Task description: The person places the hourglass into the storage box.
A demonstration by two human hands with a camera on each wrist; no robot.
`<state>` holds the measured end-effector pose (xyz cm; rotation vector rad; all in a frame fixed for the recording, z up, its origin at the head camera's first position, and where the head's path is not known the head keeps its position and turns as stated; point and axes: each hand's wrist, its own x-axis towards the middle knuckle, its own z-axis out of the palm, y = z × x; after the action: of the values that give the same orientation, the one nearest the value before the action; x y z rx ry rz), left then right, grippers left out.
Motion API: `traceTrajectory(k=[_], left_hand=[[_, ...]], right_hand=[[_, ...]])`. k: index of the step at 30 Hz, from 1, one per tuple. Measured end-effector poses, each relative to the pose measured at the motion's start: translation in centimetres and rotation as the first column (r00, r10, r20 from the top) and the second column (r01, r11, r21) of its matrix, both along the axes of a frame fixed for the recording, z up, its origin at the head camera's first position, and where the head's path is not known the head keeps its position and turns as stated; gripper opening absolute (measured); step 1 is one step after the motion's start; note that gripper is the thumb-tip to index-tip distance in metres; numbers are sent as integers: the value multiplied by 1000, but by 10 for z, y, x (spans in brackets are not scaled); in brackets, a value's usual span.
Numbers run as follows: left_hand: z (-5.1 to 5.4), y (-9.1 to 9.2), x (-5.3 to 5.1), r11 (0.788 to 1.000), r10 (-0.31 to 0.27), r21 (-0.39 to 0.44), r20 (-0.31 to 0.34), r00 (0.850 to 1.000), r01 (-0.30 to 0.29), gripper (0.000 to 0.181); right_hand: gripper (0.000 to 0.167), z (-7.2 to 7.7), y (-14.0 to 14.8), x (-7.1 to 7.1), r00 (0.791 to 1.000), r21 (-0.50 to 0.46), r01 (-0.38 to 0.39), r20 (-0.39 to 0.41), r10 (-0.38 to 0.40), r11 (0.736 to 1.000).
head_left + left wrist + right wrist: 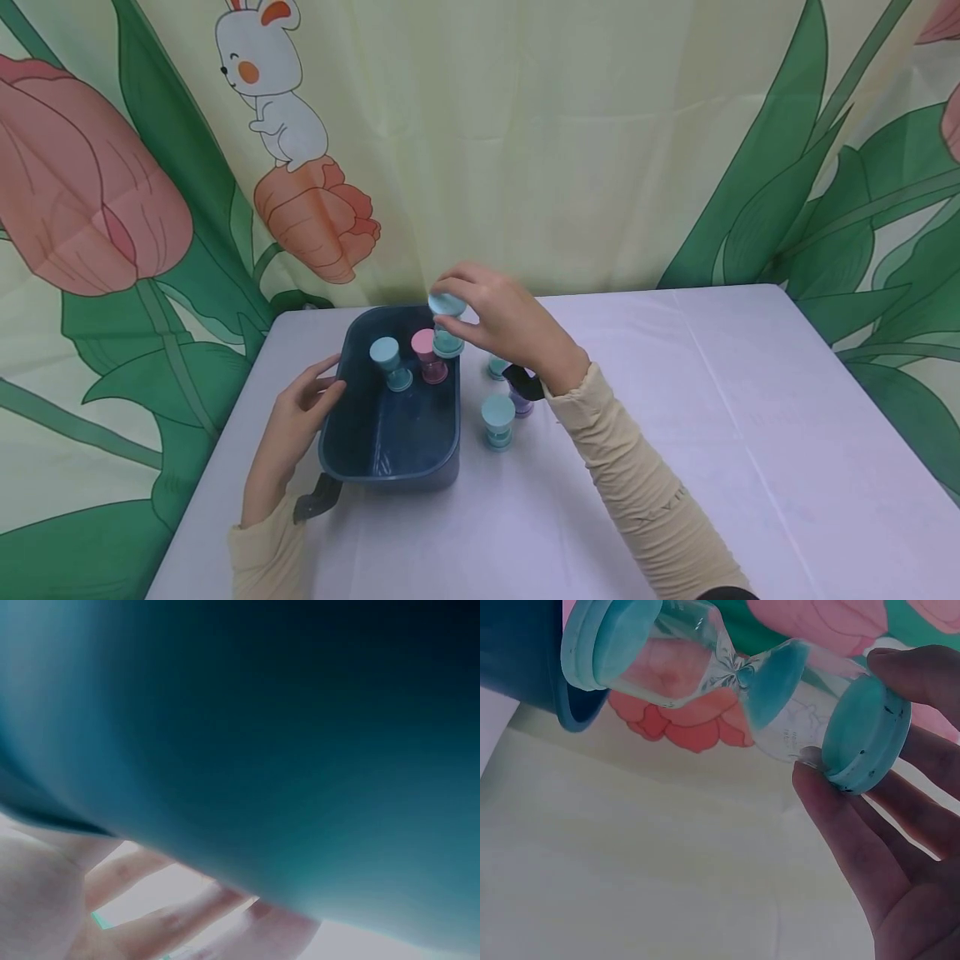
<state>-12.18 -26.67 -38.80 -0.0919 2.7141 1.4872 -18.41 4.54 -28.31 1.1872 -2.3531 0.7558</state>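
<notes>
My right hand (510, 321) grips the upper cap of a sand timer (772, 682) with teal caps and teal sand, between thumb and fingers. In the head view the timer is upright over the right rim of a dark blue plastic bin (401, 433). Inside the bin stand another teal sand timer (387, 354) and a pink one (425, 346). At the bin's left rim, my left hand (296, 417) holds the edge, thumb over the rim. Its fingers (150, 930) lie partly hidden by the bin wall in the left wrist view.
Right of the bin, a teal timer (498, 417) stands on the white-covered table (637, 500). A purple timer (522, 406) and another teal timer (496, 367) stand partly hidden under the right wrist. Behind the table hangs a printed curtain (525, 150).
</notes>
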Motion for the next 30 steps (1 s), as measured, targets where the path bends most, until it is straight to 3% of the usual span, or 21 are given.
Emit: traceTrajectory(k=[8, 17, 30], left_hand=[[4, 2, 0, 1000, -3, 6, 16, 1000, 3, 62], [0, 1, 1, 1000, -1, 5, 2, 1000, 1, 61], [2, 1, 0, 1000, 1, 3, 15, 1000, -1, 63]], right_hand=[[31, -4, -12, 0, 1000, 8, -7, 26, 7, 1000], [33, -12, -26, 1, 997, 34, -17, 82, 14, 999], [32, -13, -46, -2, 994, 99, -40, 108, 29, 994]])
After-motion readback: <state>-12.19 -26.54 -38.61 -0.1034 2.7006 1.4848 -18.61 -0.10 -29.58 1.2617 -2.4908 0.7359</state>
